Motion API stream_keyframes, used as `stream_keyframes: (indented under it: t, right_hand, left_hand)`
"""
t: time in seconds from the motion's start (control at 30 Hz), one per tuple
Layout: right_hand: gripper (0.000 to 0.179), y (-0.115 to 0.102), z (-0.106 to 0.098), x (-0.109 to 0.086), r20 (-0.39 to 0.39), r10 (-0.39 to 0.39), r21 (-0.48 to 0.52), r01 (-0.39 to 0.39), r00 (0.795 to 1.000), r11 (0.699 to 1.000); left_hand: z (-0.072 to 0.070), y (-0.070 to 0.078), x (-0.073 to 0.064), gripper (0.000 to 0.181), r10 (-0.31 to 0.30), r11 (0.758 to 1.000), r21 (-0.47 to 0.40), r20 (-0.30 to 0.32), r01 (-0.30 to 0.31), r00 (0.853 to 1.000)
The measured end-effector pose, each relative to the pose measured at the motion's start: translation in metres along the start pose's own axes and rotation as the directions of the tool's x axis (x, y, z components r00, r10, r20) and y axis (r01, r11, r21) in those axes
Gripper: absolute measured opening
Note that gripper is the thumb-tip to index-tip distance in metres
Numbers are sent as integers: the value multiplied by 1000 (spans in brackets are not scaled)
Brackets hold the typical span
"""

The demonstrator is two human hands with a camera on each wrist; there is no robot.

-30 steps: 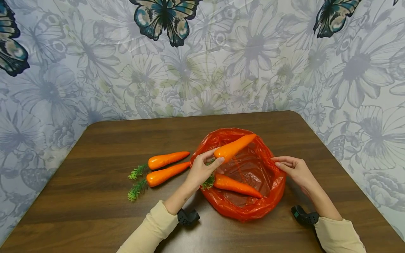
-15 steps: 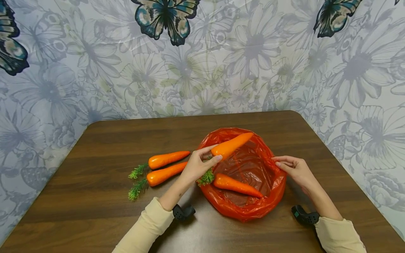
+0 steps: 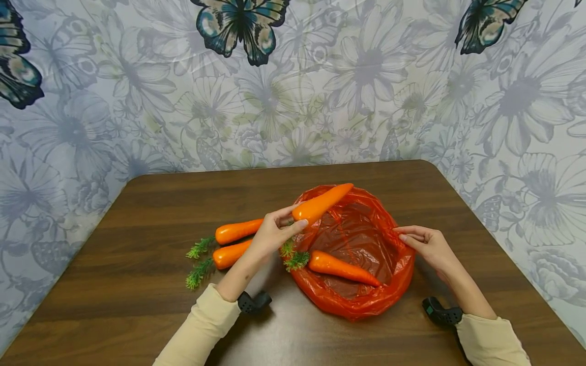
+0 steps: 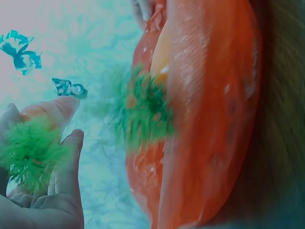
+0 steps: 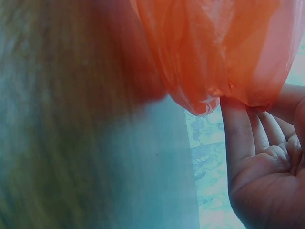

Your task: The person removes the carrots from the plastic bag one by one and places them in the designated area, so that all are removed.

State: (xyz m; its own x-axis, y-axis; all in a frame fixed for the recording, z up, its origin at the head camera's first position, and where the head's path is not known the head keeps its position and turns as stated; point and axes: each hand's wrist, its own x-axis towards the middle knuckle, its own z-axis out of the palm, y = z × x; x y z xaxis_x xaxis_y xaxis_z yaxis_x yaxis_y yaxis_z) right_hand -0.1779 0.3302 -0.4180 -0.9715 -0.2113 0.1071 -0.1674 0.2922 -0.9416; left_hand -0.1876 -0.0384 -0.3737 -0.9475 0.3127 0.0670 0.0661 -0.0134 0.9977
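My left hand (image 3: 273,231) grips a carrot (image 3: 322,202) by its thick end, above the left rim of an open red plastic bag (image 3: 389,300). The carrot's tip points to the back right. In the left wrist view its green top (image 4: 33,150) shows between thumb and fingers. Another carrot (image 3: 343,268) lies inside the bag, its green top (image 3: 297,260) at the left rim. My right hand (image 3: 430,249) pinches the bag's right rim between thumb and fingers, and the right wrist view shows the red film (image 5: 214,52) at the fingertips.
Two more carrots lie left of the bag: a rear carrot (image 3: 235,231) and a front carrot (image 3: 229,255), both partly hidden by my left hand and forearm. All rest on a brown wooden table (image 3: 114,284). A floral patterned wall covering (image 3: 274,112) stands behind it.
My left hand has moved left with the carrot, from over the bag's middle towards its left rim, now covering parts of the carrots on the table. The right hand stays at the rim.
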Motion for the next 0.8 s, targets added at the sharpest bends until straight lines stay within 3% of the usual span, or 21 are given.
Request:
stream_keyframes:
  t: [0.27, 0.8]
  right_hand:
    - [34, 1, 0, 0, 1, -1, -3, 1, 1000, 1000]
    - [34, 4, 1, 0, 1, -20, -6, 20, 1000, 1000]
  left_hand:
    - [-21, 2, -2, 49, 32, 996, 80, -33, -29, 999]
    - [-54, 1, -15, 51, -7, 999, 35, -81, 10, 997]
